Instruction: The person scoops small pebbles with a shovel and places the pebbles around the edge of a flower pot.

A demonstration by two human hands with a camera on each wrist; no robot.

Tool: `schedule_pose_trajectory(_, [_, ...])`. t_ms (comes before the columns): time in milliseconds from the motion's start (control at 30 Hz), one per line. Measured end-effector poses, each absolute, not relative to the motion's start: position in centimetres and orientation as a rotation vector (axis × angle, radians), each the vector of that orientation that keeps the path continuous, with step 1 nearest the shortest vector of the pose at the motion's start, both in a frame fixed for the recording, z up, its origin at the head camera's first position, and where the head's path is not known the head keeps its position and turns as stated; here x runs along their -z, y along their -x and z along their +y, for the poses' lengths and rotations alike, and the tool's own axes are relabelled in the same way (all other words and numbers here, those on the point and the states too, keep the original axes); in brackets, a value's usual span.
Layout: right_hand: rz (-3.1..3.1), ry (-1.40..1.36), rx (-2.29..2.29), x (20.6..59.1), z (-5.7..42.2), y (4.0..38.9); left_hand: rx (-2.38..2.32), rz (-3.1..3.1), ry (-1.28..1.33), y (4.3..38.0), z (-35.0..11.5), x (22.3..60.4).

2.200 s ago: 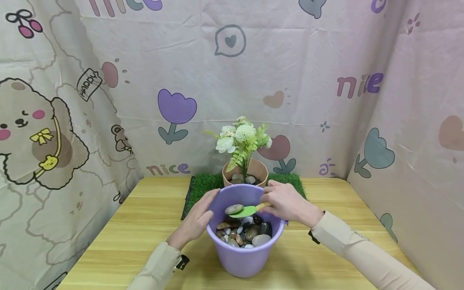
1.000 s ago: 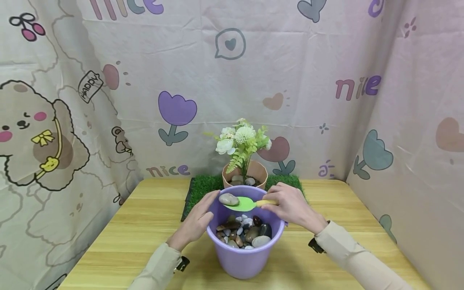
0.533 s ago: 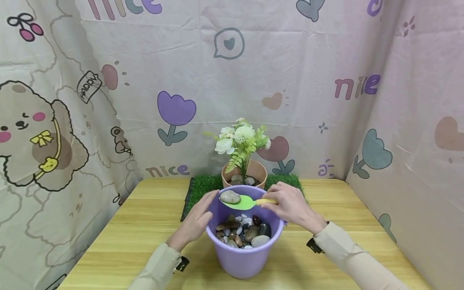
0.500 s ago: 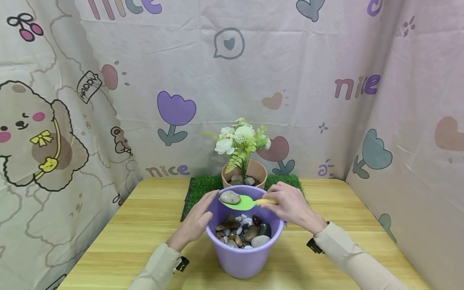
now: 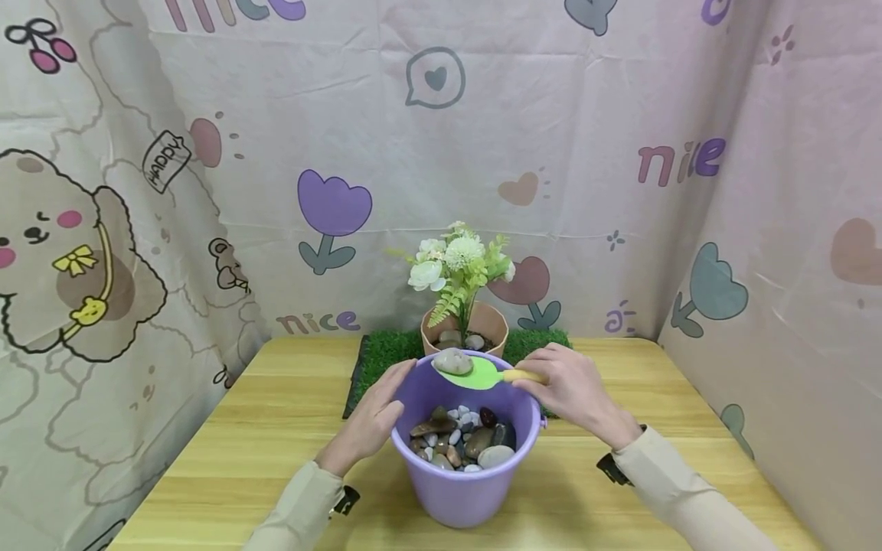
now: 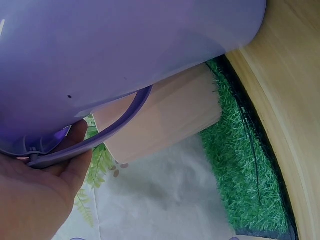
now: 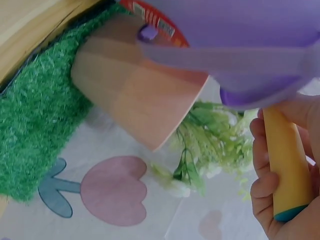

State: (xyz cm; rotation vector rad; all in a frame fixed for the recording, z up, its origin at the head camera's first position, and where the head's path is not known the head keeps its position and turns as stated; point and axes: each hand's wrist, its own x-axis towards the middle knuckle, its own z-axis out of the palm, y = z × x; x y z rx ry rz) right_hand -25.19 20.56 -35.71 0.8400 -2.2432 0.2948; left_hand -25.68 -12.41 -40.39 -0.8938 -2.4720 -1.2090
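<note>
My right hand grips the yellow handle of a small trowel with a green blade. One large pale pebble lies on the blade, level with the far rim of a purple bucket. Inside the bucket are several brown, white, grey and black pebbles. My left hand holds the bucket's left rim. In the left wrist view its fingers curl by the rim and the purple bail handle.
Just behind the bucket, a peach flowerpot holds white flowers and several stones. It stands on an artificial grass mat at the back of the wooden table. A patterned cloth hangs around the table.
The trowel with the pebble has risen out of the bucket toward its far rim, lately shifting right and up. My left hand stays on the rim.
</note>
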Motion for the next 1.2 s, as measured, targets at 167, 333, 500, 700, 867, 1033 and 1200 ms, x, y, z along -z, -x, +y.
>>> schedule_pose_trajectory(167, [-2.258, -0.75, -0.279, 35.4, 21.6, 25.5, 1.207, -2.469, 0.895, 25.6, -12.5, 40.4])
schedule_pose_trajectory(333, [-2.319, -0.641, -0.262, 35.1, 22.2, 26.0, 1.211, -2.474, 0.887, 25.6, -12.5, 40.4])
schedule_pose_trajectory(500, [-2.421, -0.546, -0.242, 34.9, 22.5, 26.9, 1.219, -2.479, 0.882, 25.5, -12.5, 40.5])
schedule_pose_trajectory(700, [-2.559, -0.446, -0.276, 34.4, 22.4, 28.3, 1.229, -2.473, 0.888, 25.5, -12.5, 40.5])
schedule_pose_trajectory(867, [-2.633, -0.393, -0.303, 33.6, 22.2, 29.2, 1.231, -2.469, 0.888, 25.5, -12.5, 40.5])
schedule_pose_trajectory(1033, [-2.693, -0.357, -0.346, 32.8, 22.0, 29.8, 1.226, -2.464, 0.895, 25.5, -12.5, 40.4])
schedule_pose_trajectory(1200, [-2.738, -0.346, -0.396, 32.5, 22.1, 30.3, 1.228, -2.467, 0.895, 25.6, -12.4, 40.4])
